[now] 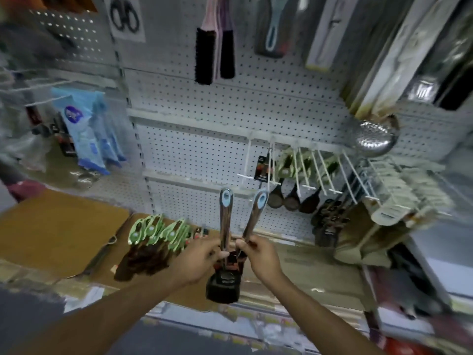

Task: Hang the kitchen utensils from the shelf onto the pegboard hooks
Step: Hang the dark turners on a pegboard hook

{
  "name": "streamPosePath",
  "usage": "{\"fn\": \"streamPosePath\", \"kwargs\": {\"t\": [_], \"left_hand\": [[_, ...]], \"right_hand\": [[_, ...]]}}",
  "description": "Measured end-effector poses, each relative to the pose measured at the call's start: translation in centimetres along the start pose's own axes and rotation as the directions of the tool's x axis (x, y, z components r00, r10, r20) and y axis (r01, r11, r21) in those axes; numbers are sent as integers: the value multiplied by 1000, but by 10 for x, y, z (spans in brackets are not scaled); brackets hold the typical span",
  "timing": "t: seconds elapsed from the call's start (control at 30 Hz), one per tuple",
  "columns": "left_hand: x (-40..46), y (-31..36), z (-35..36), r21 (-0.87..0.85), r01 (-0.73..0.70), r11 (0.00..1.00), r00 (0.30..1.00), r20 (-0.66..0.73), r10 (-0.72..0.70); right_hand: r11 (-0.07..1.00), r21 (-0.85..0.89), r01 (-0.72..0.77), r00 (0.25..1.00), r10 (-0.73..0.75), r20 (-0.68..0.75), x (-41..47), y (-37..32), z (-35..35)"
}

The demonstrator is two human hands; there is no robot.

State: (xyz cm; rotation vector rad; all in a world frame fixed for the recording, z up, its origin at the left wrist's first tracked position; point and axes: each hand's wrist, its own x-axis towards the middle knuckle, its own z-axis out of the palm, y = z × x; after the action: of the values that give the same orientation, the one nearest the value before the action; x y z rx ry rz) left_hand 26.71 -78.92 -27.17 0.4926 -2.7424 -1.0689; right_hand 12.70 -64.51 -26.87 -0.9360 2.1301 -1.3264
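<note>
Two wood-patterned utensils with blue hanging eyes stand handle-up above the shelf. My left hand (pixel 202 262) grips the left utensil (pixel 225 216) low on its handle. My right hand (pixel 258 257) pinches the right utensil (pixel 254 216), which leans to the right. Their dark heads with labels (pixel 224 285) hang together below my hands. White pegboard hooks (pixel 302 172) jut out to the upper right of the handle tips, some carrying dark ladles (pixel 291 198). A pile of green-handled utensils (pixel 156 234) lies on the shelf to the left.
The cardboard-covered shelf (pixel 58 234) runs across in front of the white pegboard (pixel 204 155). Brushes (pixel 215 55) and a packaged item hang higher up. A steel skimmer (pixel 373 137) and packed hooks of utensils (pixel 399 193) crowd the right. Blue packets (pixel 87 134) hang at left.
</note>
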Motion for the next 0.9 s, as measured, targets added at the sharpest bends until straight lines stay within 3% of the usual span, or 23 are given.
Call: {"fn": "streamPosePath", "kwargs": {"t": [0.3, 0.7, 0.9], "left_hand": [[82, 94, 96, 153, -131, 979, 974, 206, 98], [157, 184, 177, 78, -173, 982, 966, 208, 154], [175, 203, 193, 130, -183, 974, 965, 214, 152]], "right_hand": [[998, 10, -64, 997, 64, -49, -17, 82, -148], [985, 168, -47, 979, 79, -190, -17, 150, -262], [990, 130, -48, 976, 74, -204, -15, 172, -286]]}}
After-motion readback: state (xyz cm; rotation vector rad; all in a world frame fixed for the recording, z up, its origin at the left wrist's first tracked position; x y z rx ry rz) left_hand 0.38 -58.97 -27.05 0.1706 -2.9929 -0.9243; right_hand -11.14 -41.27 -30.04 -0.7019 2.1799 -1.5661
